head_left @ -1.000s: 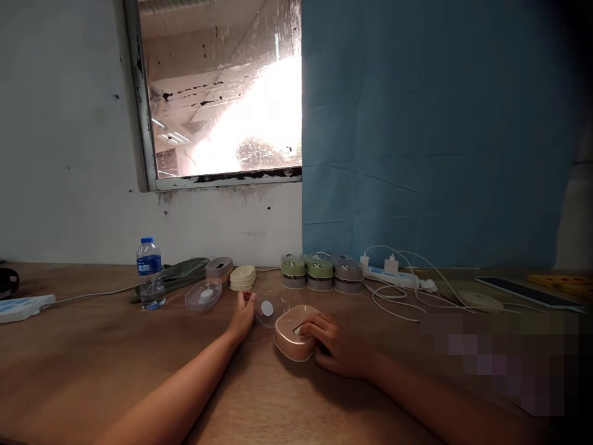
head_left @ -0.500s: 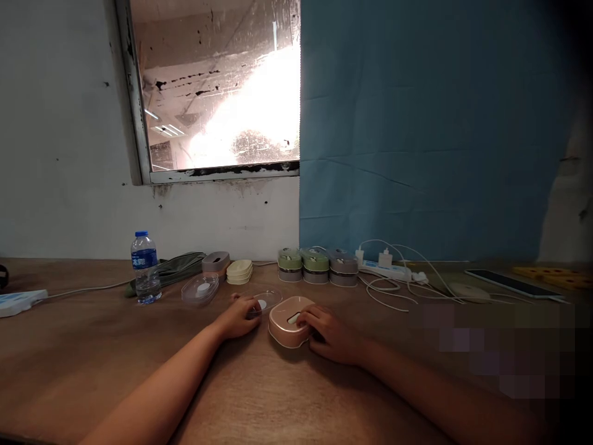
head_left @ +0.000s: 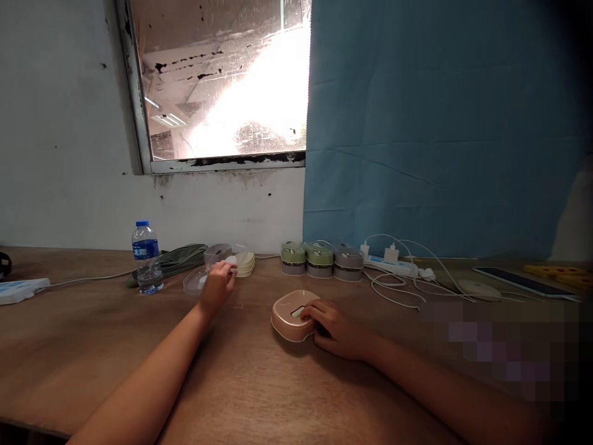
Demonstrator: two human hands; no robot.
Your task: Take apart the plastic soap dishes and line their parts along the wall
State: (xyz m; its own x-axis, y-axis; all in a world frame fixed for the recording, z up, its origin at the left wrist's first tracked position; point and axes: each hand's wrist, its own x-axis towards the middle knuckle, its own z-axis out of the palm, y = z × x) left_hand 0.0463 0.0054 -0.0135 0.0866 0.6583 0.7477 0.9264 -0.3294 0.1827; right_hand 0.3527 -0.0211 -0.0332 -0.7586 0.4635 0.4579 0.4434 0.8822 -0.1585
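Note:
My left hand (head_left: 217, 285) is closed on a clear plastic lid (head_left: 235, 258) with a white disc in it, holding it just above the table beside another clear lid (head_left: 193, 282) that lies flat. My right hand (head_left: 337, 329) rests on a pink rounded box (head_left: 286, 320) at the table's middle; its fingers curl over the box's top slot and right side. A stack of cream lids (head_left: 247, 264) and a grey box (head_left: 217, 251) sit just behind my left hand.
On the wooden table (head_left: 259, 383), a water bottle (head_left: 146, 256) and a green cloth (head_left: 178, 259) stand at the left. Two green boxes (head_left: 293, 258) (head_left: 319, 259) and a grey one (head_left: 348, 262) line the wall. A power strip (head_left: 389, 266) with white cables, a dark tablet (head_left: 514, 279) and a white device (head_left: 21, 289) lie around.
My left hand has picked the clear lid up from beside the pink box and carried it left and back, towards the other clear lid. My right hand has stayed on the pink box.

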